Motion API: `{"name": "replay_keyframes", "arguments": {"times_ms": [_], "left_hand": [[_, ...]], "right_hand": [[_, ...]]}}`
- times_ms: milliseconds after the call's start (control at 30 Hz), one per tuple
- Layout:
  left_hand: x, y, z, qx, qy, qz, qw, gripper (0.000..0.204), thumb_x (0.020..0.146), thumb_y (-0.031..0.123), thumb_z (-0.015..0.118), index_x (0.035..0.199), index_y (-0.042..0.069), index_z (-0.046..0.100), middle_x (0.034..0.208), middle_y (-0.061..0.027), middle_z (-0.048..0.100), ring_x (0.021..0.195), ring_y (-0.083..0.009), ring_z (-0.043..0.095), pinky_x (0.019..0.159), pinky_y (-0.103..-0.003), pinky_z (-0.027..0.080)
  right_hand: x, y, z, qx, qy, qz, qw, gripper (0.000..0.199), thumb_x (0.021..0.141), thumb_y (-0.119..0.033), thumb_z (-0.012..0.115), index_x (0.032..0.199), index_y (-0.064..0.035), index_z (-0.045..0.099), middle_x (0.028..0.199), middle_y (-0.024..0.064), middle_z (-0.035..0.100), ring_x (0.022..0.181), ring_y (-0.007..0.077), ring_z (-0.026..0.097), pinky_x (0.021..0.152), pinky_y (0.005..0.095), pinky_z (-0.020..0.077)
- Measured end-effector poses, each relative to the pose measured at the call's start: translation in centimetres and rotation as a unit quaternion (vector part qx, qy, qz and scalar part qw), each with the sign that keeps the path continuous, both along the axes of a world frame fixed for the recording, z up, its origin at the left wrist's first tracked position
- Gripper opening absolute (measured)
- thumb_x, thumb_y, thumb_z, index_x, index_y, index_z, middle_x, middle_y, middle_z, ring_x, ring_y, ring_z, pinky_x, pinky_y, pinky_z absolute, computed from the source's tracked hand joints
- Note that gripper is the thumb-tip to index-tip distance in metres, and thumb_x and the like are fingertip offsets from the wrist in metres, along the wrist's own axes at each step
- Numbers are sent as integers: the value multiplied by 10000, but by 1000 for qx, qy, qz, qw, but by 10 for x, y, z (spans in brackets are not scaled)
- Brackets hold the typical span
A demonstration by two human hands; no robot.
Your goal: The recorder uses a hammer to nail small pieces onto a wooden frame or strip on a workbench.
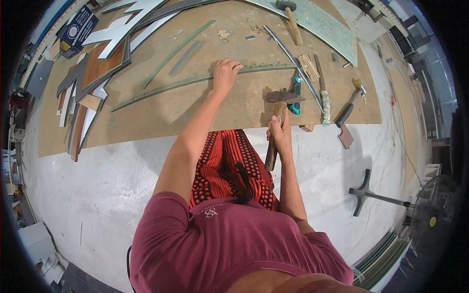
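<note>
My right hand [280, 135] is wrapped round the wooden handle of a hammer [285, 97]. Its dark, rusty head is held over the near part of the table, next to a teal-and-black utility knife [295, 95]. My left hand [226, 75] has its fingers curled and pinched together at a long, narrow green strip [171, 88] lying across the table. Whatever is between those fingertips is too small to make out. Small dark bits [264, 65] dot the strip to the right of that hand.
Cut panel pieces [100, 73] are piled at the left of the brown table [161, 112]. To the right lie a metal bar [298, 68], a wood bundle [309, 67], a cloth-wrapped tool [323, 93] and another hammer [351, 105]. A mallet [293, 22] lies at the back; a fan [432, 215] stands right.
</note>
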State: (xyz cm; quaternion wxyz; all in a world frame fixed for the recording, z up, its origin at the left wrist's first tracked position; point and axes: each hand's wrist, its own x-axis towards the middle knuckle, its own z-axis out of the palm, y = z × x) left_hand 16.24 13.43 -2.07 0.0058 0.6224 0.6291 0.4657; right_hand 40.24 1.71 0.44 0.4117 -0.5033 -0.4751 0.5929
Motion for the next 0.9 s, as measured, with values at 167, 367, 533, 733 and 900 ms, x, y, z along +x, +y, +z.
{"name": "replay_keyframes", "arguments": {"times_ms": [167,367,533,733,900], "left_hand": [[0,-5,1,0,-4,-10,1000,171,785,159,693,890,24,693,877,-126,641,886,-316,573,804,-406,450],[-1,-9,3,3,5,-18,1000,173,772,159,700,883,26,703,892,-124,648,887,-317,572,823,-409,446],[1,-5,1,-22,-4,-15,1000,157,736,132,724,844,20,711,887,-123,650,918,-305,570,836,-385,445],[0,-7,1,-29,28,1,999,162,730,135,726,841,17,714,894,-125,650,912,-301,578,843,-390,452],[-1,-10,2,-21,33,4,999,154,727,132,728,829,18,711,893,-132,641,918,-298,573,836,-392,455]], "right_hand": [[-7,3,14,9,-84,6,996,586,943,-176,516,1460,-105,250,633,-5,444,473,87,443,405,241,390],[-34,19,56,55,-120,65,989,521,936,-154,527,1417,-68,346,625,-10,458,460,81,439,408,235,377],[-65,49,90,122,-145,85,978,538,927,-163,549,1416,-58,351,638,1,491,481,83,474,426,247,409],[-80,70,73,107,-201,118,967,620,909,-210,581,1445,-62,307,639,13,496,491,94,497,436,268,432],[-78,73,83,97,-196,146,965,618,912,-214,574,1446,-61,303,639,16,495,489,101,498,435,270,434]]}}
